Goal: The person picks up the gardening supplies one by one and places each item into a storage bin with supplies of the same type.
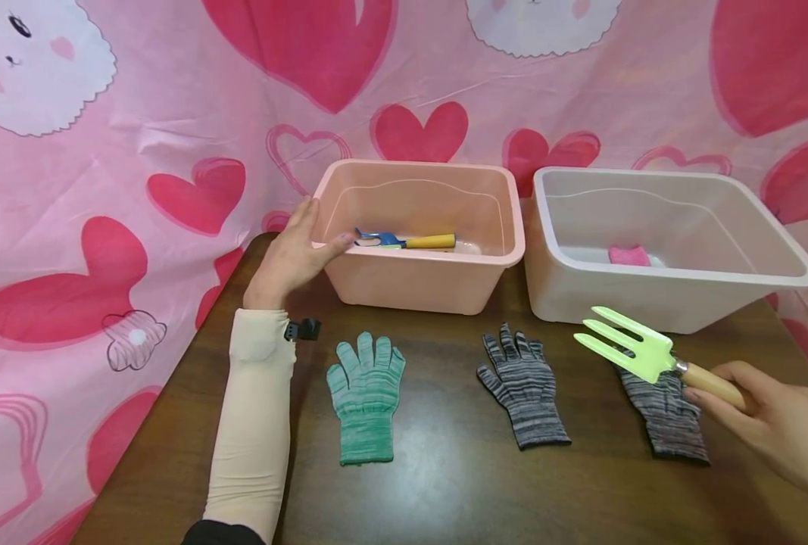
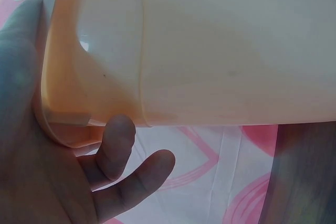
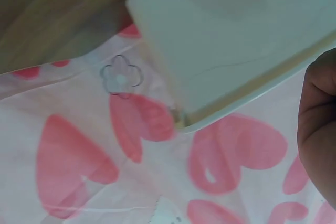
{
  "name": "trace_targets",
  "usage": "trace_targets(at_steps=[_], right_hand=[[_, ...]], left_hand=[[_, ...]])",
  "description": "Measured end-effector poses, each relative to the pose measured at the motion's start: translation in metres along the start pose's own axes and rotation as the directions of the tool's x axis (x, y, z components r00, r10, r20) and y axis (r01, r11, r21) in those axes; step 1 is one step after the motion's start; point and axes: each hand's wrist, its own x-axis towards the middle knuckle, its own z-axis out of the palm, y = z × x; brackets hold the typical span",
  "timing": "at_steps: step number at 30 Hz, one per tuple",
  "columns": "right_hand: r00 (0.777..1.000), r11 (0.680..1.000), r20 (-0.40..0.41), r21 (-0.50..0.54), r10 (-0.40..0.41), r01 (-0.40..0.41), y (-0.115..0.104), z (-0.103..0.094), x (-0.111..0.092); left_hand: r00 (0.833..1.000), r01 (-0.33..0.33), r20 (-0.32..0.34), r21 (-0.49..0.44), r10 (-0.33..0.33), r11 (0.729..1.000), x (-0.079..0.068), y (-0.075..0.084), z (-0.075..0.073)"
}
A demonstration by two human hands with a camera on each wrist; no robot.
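"Where is the hand fork (image 1: 635, 352)?"

"Right of centre in the head view, its three lime-green tines pointing to the upper left. The right hand (image 1: 778, 420) grips its wooden handle, thumb and fingers closed round it."

"Is it resting on anything?"

"I can't tell. It overlaps one grey striped glove (image 1: 672, 424) in the view and hides part of it; whether they touch is unclear."

"And the left hand (image 1: 291, 253)?"

"At the near left corner of the peach bin (image 1: 417, 276), upper centre. Its thumb lies along the front rim and its fingers rest on the left side, spread rather than clenched. The left wrist view shows two fingers loosely bent beside that corner."

"What's in the bin?"

"A blue tool with a yellow handle (image 1: 431, 241), partly hidden by the front wall."

"And next to it?"

"A pale grey bin (image 1: 649, 291) at the upper right, with a small pink item (image 1: 628, 256) on its floor."

"More gloves?"

"A green one (image 1: 366, 405) lies below the peach bin, fingers upward, and a second grey striped one (image 1: 526, 393) near the lower middle."

"On what?"

"A dark wooden table (image 1: 444, 496), with a pink heart-patterned cloth (image 1: 192, 113) hanging behind."
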Motion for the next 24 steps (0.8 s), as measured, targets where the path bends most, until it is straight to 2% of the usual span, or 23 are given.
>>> trace_targets(at_steps=[5,10,13,18,24], right_hand=[[0.998,0.998,0.012,-0.004,-0.063,0.063,-0.008,0.0,0.015],[0.988,0.988,-0.033,-0.005,-0.153,0.153,-0.011,-0.001,0.031],[0.983,0.985,-0.054,0.0,-0.173,0.173,-0.014,-0.002,0.039],[0.991,0.992,-0.058,0.037,-0.121,0.123,-0.023,-0.003,0.048],[0.999,0.99,0.054,0.138,-0.007,-0.001,-0.036,-0.002,0.055]], left_hand=[[1.0,0.006,-0.002,0.002,-0.006,1.0,-0.002,0.001,0.0],[1.0,-0.001,-0.004,0.003,0.001,1.0,-0.002,0.002,0.0],[1.0,-0.004,-0.004,0.001,0.004,1.0,-0.001,0.002,0.0],[1.0,-0.01,-0.008,0.003,0.01,1.0,0.0,0.001,0.0],[1.0,-0.002,-0.002,0.0,0.002,1.0,0.0,0.001,0.001]])
